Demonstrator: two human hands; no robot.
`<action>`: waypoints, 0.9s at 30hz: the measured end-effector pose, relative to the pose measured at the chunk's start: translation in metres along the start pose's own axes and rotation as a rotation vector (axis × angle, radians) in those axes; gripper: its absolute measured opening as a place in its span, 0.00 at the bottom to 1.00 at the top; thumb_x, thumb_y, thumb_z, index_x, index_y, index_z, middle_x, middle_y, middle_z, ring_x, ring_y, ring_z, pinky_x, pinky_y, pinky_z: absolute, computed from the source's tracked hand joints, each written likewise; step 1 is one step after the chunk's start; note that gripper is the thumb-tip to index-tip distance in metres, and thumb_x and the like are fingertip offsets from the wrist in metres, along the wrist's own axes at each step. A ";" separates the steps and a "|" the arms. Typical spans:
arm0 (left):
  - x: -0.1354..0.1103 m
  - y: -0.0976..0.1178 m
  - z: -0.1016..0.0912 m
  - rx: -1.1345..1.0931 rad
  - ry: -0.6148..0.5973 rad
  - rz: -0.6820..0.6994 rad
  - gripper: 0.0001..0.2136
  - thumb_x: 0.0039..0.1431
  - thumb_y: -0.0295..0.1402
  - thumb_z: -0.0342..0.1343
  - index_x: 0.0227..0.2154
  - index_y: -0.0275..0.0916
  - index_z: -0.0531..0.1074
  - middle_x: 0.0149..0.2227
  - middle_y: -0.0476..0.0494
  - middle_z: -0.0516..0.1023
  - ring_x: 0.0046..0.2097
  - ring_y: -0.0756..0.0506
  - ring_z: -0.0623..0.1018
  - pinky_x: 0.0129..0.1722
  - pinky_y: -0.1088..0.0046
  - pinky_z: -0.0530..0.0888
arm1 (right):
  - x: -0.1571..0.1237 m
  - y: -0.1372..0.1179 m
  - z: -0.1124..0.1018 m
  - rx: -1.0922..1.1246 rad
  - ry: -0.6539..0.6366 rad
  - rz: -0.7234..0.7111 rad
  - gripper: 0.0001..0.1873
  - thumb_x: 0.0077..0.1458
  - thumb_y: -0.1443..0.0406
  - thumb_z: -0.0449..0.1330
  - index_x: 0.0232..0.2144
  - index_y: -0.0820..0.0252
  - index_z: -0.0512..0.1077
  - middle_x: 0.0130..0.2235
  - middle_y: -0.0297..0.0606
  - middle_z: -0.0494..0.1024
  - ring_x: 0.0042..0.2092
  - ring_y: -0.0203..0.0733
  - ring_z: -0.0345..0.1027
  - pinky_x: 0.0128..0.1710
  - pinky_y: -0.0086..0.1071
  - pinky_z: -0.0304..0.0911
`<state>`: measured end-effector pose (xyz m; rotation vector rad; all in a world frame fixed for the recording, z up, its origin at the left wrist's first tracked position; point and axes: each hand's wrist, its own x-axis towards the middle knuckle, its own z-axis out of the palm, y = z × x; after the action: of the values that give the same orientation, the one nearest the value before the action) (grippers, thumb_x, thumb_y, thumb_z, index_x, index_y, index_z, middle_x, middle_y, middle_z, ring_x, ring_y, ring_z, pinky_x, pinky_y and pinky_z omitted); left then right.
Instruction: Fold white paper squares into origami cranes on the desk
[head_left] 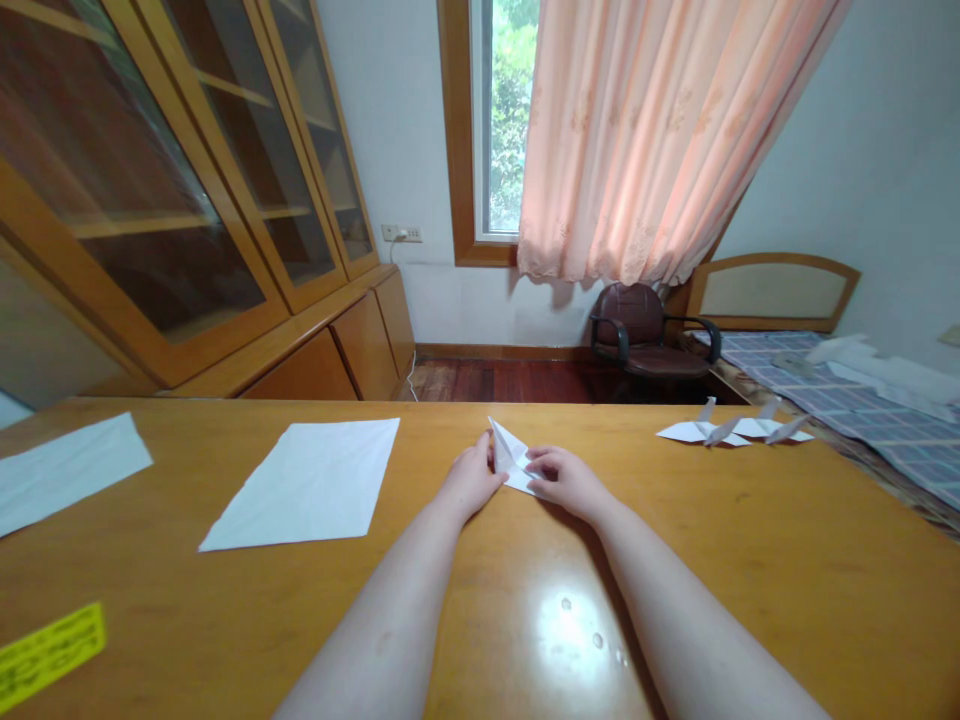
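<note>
A partly folded piece of white paper lies on the wooden table, with one pointed flap standing up toward the far edge. My left hand grips its left side, fingers closed around the edge. On the right side, my right hand pinches the paper between thumb and fingers, partly covering it. Two folded paper birds sit at the table's far right, apart from my hands. To the left lies a flat white sheet with a slightly uneven edge.
Another white sheet lies at the far left of the table. A yellow label with dark writing is at the near left. Beyond the table stand a glass-door cabinet, a brown office chair and a bed.
</note>
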<state>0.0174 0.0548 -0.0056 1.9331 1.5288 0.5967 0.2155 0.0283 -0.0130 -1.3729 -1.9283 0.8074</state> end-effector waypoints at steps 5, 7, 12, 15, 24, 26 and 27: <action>0.004 -0.008 0.002 0.036 0.043 0.039 0.37 0.47 0.31 0.59 0.61 0.37 0.52 0.40 0.43 0.78 0.43 0.45 0.75 0.43 0.73 0.67 | 0.001 -0.006 -0.002 -0.011 0.003 -0.002 0.13 0.54 0.67 0.52 0.35 0.59 0.77 0.47 0.43 0.75 0.49 0.43 0.68 0.54 0.39 0.59; 0.004 -0.010 0.002 0.040 0.041 0.032 0.36 0.48 0.31 0.58 0.61 0.38 0.53 0.40 0.44 0.78 0.43 0.45 0.75 0.43 0.74 0.67 | 0.001 -0.006 0.000 -0.018 0.026 0.008 0.14 0.54 0.68 0.51 0.38 0.59 0.76 0.45 0.42 0.77 0.48 0.43 0.69 0.53 0.39 0.60; 0.004 -0.010 0.002 0.041 0.071 0.020 0.34 0.48 0.31 0.57 0.60 0.38 0.55 0.39 0.45 0.78 0.42 0.46 0.75 0.42 0.74 0.67 | 0.000 -0.005 0.003 -0.072 0.043 -0.012 0.16 0.49 0.71 0.56 0.41 0.59 0.75 0.44 0.42 0.77 0.46 0.43 0.69 0.51 0.38 0.61; 0.004 -0.010 0.001 0.043 0.082 -0.003 0.33 0.50 0.30 0.56 0.60 0.38 0.54 0.39 0.45 0.78 0.42 0.46 0.75 0.42 0.74 0.67 | 0.000 -0.003 0.003 -0.094 0.035 -0.041 0.15 0.48 0.70 0.58 0.39 0.58 0.76 0.45 0.41 0.77 0.48 0.44 0.68 0.53 0.40 0.60; 0.006 -0.014 0.001 0.062 0.116 -0.032 0.41 0.49 0.33 0.58 0.63 0.38 0.43 0.42 0.44 0.78 0.45 0.45 0.75 0.44 0.73 0.67 | 0.002 0.002 0.004 -0.138 0.015 -0.094 0.11 0.51 0.64 0.58 0.38 0.56 0.77 0.46 0.42 0.77 0.52 0.45 0.65 0.56 0.42 0.56; 0.006 -0.015 0.001 0.057 0.124 -0.028 0.41 0.49 0.33 0.58 0.63 0.38 0.42 0.43 0.44 0.77 0.46 0.44 0.75 0.44 0.72 0.67 | 0.001 0.000 0.003 -0.140 0.006 -0.102 0.12 0.53 0.62 0.57 0.37 0.56 0.77 0.46 0.42 0.77 0.51 0.45 0.66 0.55 0.41 0.56; 0.007 -0.016 0.001 0.053 0.127 -0.024 0.41 0.49 0.33 0.58 0.63 0.38 0.42 0.44 0.44 0.77 0.46 0.44 0.75 0.44 0.72 0.67 | 0.001 -0.002 0.003 -0.145 0.004 -0.101 0.12 0.53 0.61 0.57 0.38 0.56 0.77 0.46 0.42 0.77 0.51 0.45 0.66 0.55 0.41 0.56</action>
<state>0.0087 0.0635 -0.0175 1.9463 1.6591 0.6864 0.2121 0.0285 -0.0135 -1.3467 -2.0692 0.6274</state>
